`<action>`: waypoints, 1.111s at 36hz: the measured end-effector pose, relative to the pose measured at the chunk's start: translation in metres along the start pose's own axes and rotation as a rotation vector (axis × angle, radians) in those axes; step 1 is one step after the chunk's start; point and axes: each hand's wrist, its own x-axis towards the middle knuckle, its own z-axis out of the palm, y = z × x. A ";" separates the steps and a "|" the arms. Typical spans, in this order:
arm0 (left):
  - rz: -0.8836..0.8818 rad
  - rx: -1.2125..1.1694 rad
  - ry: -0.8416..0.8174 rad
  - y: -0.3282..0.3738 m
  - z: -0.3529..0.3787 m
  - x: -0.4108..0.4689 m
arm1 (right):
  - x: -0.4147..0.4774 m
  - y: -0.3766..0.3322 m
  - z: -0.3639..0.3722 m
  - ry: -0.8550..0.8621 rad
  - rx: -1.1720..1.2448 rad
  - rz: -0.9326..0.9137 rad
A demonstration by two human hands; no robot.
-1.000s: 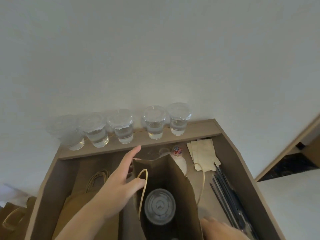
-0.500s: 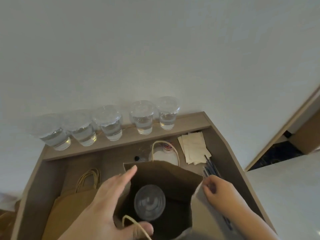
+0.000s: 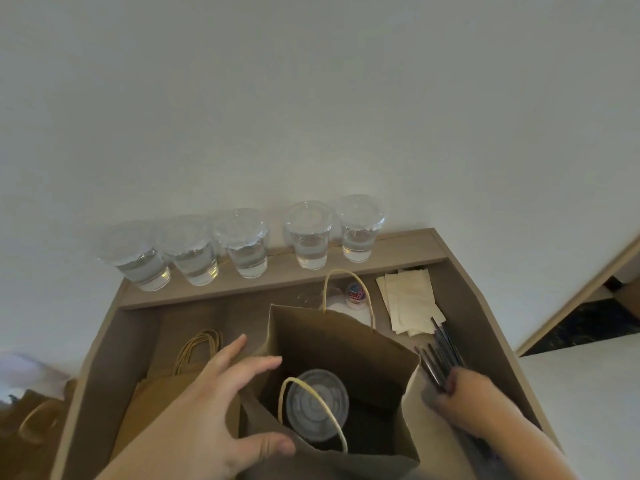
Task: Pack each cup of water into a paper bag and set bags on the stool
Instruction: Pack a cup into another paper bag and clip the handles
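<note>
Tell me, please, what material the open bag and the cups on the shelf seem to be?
The open bag looks like matte brown kraft paper, creased, with twisted cord handles. The cups on the shelf look like clear glossy plastic: the water shows through.

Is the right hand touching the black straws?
Touching. The head view shows the right hand with its fingers closed around the near ends of the black straws, beside the open paper bag.
</note>
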 end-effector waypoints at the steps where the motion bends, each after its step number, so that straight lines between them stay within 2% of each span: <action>1: -0.001 0.009 0.006 0.000 0.000 0.000 | -0.005 -0.001 -0.010 0.044 0.021 -0.039; 6: -0.010 0.031 -0.009 0.001 0.000 0.000 | -0.056 -0.018 -0.080 0.378 0.185 -0.325; 10: 0.013 0.044 -0.009 0.004 0.000 0.003 | -0.084 -0.042 -0.114 0.456 0.246 -0.391; 12: 0.021 0.049 0.005 0.005 0.000 0.004 | -0.099 -0.048 -0.123 0.546 0.275 -0.447; 15: 0.034 0.057 0.016 0.005 0.001 0.003 | -0.135 -0.057 -0.133 0.747 0.529 -0.596; 17: 0.042 0.055 0.016 0.004 0.002 0.002 | -0.159 -0.070 -0.132 0.720 0.700 -0.758; 20: 0.065 0.051 0.032 0.004 0.002 0.003 | -0.176 -0.096 -0.114 0.558 0.594 -0.941; 24: 0.088 0.053 0.038 0.008 0.003 0.003 | -0.165 -0.117 -0.086 0.435 0.141 -0.801; 28: 0.114 0.069 0.054 0.007 0.001 0.001 | -0.144 -0.113 -0.073 0.347 -0.094 -0.726; 30: 0.132 0.064 0.072 0.004 0.001 0.001 | -0.140 -0.105 -0.072 0.349 -0.052 -0.714; 33: 0.146 0.071 0.094 -0.001 0.001 0.002 | -0.139 -0.091 -0.075 0.487 0.113 -0.700; 35: 0.144 0.082 0.121 -0.005 0.001 0.003 | -0.136 -0.083 -0.074 0.557 0.235 -0.603; 36: 0.140 0.081 0.133 -0.006 0.001 0.004 | -0.135 -0.080 -0.073 0.535 0.305 -0.526; 38: 0.126 0.080 0.131 -0.007 0.001 0.003 | -0.130 -0.075 -0.068 0.341 0.411 -0.335; 40: 0.120 0.082 0.110 -0.006 0.001 0.004 | -0.126 -0.076 -0.058 0.059 0.398 -0.209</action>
